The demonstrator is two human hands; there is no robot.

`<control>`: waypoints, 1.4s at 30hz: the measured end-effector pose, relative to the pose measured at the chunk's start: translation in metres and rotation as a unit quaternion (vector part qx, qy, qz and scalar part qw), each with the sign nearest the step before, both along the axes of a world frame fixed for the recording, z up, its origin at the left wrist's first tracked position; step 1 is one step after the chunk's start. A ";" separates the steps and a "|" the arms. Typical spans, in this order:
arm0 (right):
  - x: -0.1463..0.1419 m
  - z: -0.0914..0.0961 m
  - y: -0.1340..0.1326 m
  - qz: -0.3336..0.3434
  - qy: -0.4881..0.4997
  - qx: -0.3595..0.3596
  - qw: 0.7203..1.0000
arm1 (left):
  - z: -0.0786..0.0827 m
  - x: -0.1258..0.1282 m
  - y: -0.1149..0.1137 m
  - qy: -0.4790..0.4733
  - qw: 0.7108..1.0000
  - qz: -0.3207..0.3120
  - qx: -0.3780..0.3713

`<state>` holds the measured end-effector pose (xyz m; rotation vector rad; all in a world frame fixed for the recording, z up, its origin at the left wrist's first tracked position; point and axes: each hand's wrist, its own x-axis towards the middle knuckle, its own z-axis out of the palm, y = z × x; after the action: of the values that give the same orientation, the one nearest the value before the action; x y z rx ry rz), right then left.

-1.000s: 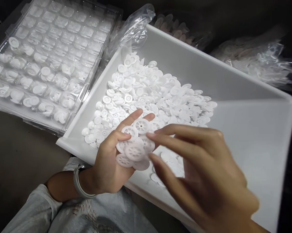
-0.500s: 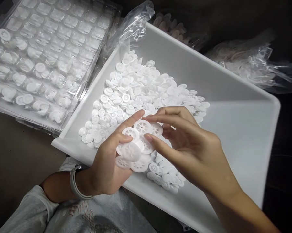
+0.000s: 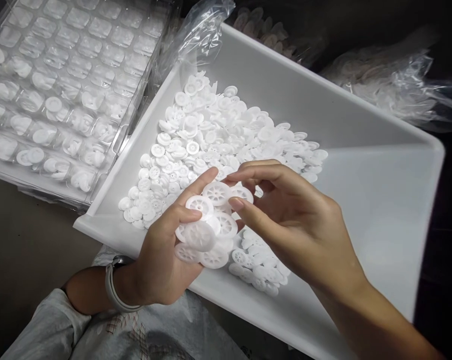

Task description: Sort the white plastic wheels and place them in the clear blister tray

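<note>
My left hand (image 3: 165, 240) cradles several white plastic spoked wheels (image 3: 199, 236) in its palm, the thumb resting over them and the index finger stretched out. From the right, my right hand (image 3: 297, 215) reaches over this handful. Its thumb and fingertips pinch a spoked wheel (image 3: 244, 194) at the upper right of the handful; part of that wheel is hidden by the thumb. Beneath both hands, a heap of loose white wheels (image 3: 214, 130) lies in a pale grey bin (image 3: 379, 200).
Left of the bin are stacked clear plastic trays (image 3: 79, 47) with pockets; nearer pockets hold white wheels. A clear plastic bag (image 3: 203, 30) hangs by the bin's far left corner. More bagged parts (image 3: 376, 85) lie behind the bin's far wall.
My right thumb has shifted slightly right, onto the wheel at the upper right of the handful. My left hand keeps its hold. The whole view has moved a little.
</note>
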<state>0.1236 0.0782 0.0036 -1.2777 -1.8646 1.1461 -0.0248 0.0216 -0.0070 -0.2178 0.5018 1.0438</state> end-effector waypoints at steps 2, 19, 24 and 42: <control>-0.001 -0.001 0.000 -0.012 0.010 -0.019 1.000 | -0.001 0.001 0.000 -0.006 1.000 0.000 0.001; -0.004 -0.008 0.000 -0.088 0.091 -0.153 0.980 | 0.002 0.002 0.005 0.029 0.999 -0.016 -0.009; 0.001 -0.008 0.000 -0.112 0.109 -0.162 0.974 | 0.005 0.000 0.004 0.039 0.999 -0.021 -0.014; 0.013 -0.009 0.001 0.036 0.031 -0.056 0.997 | 0.007 0.002 0.004 0.001 1.000 -0.008 -0.009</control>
<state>0.1362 0.0797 -0.0052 -1.2290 -1.8378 1.3292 -0.0230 0.0256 0.0005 -0.2287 0.5150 1.0245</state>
